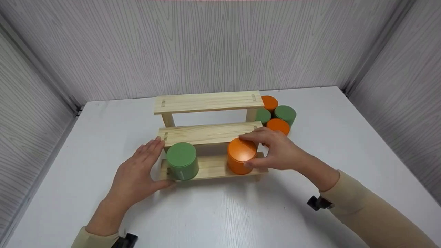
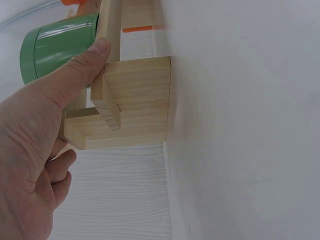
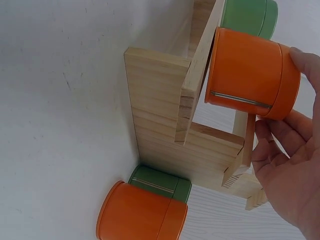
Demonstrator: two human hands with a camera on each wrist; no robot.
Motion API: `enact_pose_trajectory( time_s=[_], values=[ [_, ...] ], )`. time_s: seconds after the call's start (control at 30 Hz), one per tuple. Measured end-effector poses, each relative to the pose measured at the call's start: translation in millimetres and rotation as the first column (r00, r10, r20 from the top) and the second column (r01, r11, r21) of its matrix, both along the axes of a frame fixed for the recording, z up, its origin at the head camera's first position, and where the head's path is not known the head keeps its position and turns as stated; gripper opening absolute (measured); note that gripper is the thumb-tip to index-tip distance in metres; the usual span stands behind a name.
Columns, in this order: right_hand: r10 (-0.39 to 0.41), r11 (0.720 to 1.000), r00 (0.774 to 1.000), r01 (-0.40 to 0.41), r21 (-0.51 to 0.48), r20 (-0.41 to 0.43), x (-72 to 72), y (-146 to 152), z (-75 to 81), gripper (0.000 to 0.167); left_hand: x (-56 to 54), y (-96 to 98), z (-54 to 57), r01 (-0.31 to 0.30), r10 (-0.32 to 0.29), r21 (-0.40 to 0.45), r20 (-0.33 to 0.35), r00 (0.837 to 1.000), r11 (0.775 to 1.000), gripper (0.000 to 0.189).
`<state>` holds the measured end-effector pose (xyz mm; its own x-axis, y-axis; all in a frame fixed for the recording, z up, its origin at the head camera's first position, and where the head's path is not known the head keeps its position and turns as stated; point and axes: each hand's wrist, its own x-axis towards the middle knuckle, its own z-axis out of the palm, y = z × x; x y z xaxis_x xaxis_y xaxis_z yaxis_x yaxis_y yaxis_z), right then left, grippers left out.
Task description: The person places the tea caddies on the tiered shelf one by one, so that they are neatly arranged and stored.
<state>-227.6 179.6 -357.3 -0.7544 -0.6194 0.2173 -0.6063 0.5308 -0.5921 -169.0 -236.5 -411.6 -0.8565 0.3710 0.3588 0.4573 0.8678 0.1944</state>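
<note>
A three-step wooden rack stands on the white table. On the left of its lowest step sits a green lidded canister. My left hand holds the rack's left end, thumb on the lowest step's front edge and fingers up by the middle step. At the right of the lowest step, my right hand grips an orange canister, thumb in front and fingers behind its lid. In the right wrist view, the orange canister's base is right at the step, leaning slightly from it.
Behind the rack's right end stand several more canisters, among them an orange one and a green one. The upper step rises at the back. Grey wood-grain panels enclose the table at the back and sides.
</note>
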Motion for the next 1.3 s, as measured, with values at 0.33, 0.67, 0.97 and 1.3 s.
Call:
enact_pose_trajectory(
  time_s=[0.33,0.67,0.97,1.3],
  values=[
    [0.033,0.999,0.999,-0.034,-0.031,-0.02,-0.7,1.2,-0.3,0.068,1.0,0.3,-0.3,0.009,-0.009,0.012,-0.017,1.0,1.0,0.124],
    [0.045,0.999,0.999,-0.045,-0.021,-0.002,-0.9,1.3,0.4,0.068,0.7,0.1,-0.7,0.005,-0.005,0.003,-0.016,1.0,1.0,0.124],
    [0.065,0.998,0.998,-0.065,-0.023,-0.002,-2.2,1.9,-0.5,0.067,0.3,-0.5,-0.9,0.008,-0.008,0.002,-0.022,1.0,1.0,0.125],
    [0.079,0.995,0.995,-0.083,-0.061,-0.064,-2.1,6.7,7.2,0.068,1.2,-0.2,0.8,-0.006,0.006,-0.007,0.02,1.0,1.0,0.123]
  ],
)
